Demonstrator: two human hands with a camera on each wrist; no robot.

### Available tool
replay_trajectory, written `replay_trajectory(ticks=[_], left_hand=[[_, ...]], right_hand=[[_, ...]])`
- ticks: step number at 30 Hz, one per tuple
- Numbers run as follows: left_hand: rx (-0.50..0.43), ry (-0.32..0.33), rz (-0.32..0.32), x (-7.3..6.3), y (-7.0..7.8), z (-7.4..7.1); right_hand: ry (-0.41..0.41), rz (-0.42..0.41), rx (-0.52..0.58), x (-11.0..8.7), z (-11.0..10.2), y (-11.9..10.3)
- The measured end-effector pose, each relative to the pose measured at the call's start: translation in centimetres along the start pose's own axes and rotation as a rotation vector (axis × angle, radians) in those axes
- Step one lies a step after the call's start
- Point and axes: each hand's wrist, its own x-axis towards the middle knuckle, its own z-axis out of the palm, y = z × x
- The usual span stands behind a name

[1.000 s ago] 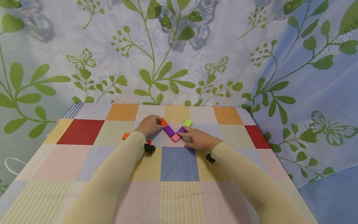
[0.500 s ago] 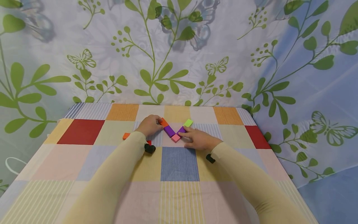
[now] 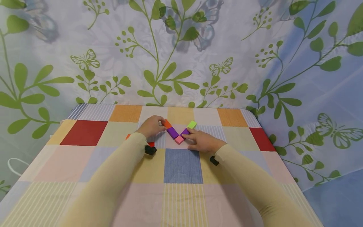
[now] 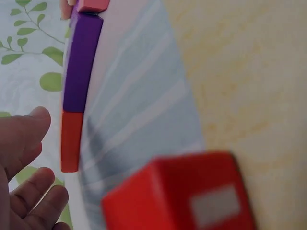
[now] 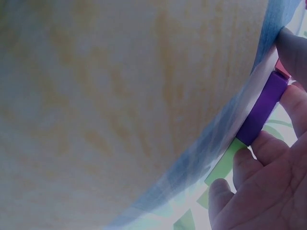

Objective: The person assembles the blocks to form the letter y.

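Patchwork-cloth tbl has orange/purple/pink/lime rect. blocks in a V, ends abutting; L hand spread by orange tip, R hand loose-fingered along purple/lime leg, prob. for alignment.

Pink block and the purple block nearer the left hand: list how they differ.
Colour: the pink block is light pink, the purple block deep purple.
Shape: the pink block's top looks roughly square, while the purple block is clearly longer.
Place: the pink block sits at the V's point; the purple block lies along one side, between pink and the orange block.
Shared: both rest on the patchwork cloth.
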Motion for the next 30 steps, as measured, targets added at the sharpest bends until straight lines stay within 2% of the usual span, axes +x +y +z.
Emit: replay_trajectory(ticks=[7, 12, 20, 24, 30], left_hand=[[0.029, -0.066, 0.029, -1.1, 0.3, -1.1], [0.042, -0.093, 0.058, -2.3, 0.3, -1.9], [0.08, -0.125, 0.104, -4.1, -0.5, -2.9], [0.1, -0.142, 0.11, -4.9, -1.0, -3.1], [0.098, -0.179, 0.086, -6.1, -1.3, -3.2]], right_hand=[[0.014, -0.027, -0.002, -0.1, 0.0, 0.2], [0.022, -0.043, 0.003, -0.1, 0.0, 0.3], [0.02, -0.036, 0.009, 0.1, 0.2, 0.3], [0.017, -0.031, 0.013, 0.0, 0.2, 0.2], [0.012, -0.027, 0.013, 0.0, 0.0, 0.1]])
